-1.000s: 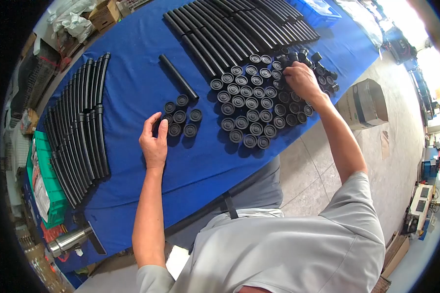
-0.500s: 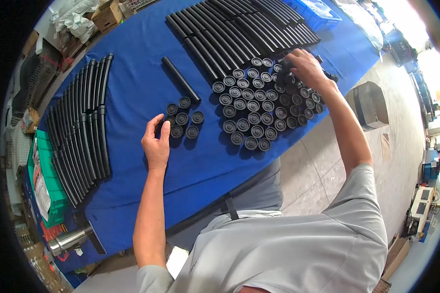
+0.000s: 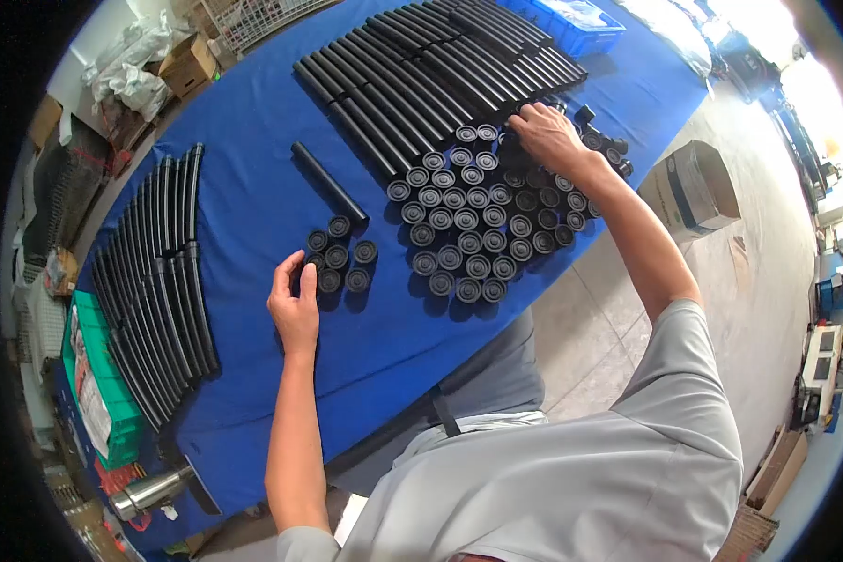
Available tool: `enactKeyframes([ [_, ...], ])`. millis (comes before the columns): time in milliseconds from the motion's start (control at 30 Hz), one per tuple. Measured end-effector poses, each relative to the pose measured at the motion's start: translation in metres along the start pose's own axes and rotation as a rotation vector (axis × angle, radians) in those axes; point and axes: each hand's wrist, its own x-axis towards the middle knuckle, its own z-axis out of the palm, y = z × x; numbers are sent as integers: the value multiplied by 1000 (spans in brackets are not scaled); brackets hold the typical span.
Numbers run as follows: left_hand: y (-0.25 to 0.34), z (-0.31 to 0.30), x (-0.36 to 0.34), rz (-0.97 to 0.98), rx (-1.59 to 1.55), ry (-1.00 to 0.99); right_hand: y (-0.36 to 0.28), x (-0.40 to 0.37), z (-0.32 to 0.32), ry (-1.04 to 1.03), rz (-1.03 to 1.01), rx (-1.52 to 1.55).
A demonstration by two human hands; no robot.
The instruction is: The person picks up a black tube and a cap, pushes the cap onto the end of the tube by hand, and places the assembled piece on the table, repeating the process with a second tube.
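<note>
Beside a small group of round black end caps (image 3: 337, 254), my left hand (image 3: 293, 304) rests with thumb and fingers apart and nothing visible between them. A single black tube (image 3: 330, 183) lies just beyond that group. My right hand (image 3: 548, 136) reaches to the far side of a larger cluster of black caps (image 3: 465, 218), most showing ringed round faces. Its fingers are bent down around a dark cap, partly hidden beneath them. Several loose caps (image 3: 613, 150) lie on their sides to the right of this hand.
Rows of black tubes (image 3: 421, 84) lie behind the cap cluster. Capped tubes (image 3: 159, 281) are stacked on the left of the blue cloth (image 3: 253, 215). A green crate (image 3: 112, 393), a metal cylinder (image 3: 150, 492) and a blue bin (image 3: 571, 23) sit at the edges. A carton (image 3: 693, 192) stands on the floor.
My right hand has shifted left along the back of the cap cluster. My left hand stays by the small group, its fingers slightly straighter. The whole view has tilted a little.
</note>
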Motion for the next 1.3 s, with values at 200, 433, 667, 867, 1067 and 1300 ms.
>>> enactKeyframes([
  [200,-2,0,0,45,35,-12,-7,-2,-3,69,13,-7],
  [433,-3,0,-1,44,4,-14,43,-27,-59,568,534,718],
  [667,1,0,-1,38,-1,-32,186,-97,18,946,879,2159],
  [867,1,2,-1,10,17,-46,170,-104,26,634,812,1760],
  [1067,-1,2,0,3,55,-44,188,-81,64,127,821,511],
  [1300,8,4,-1,-9,126,-45,190,-67,69,-114,783,468],
])
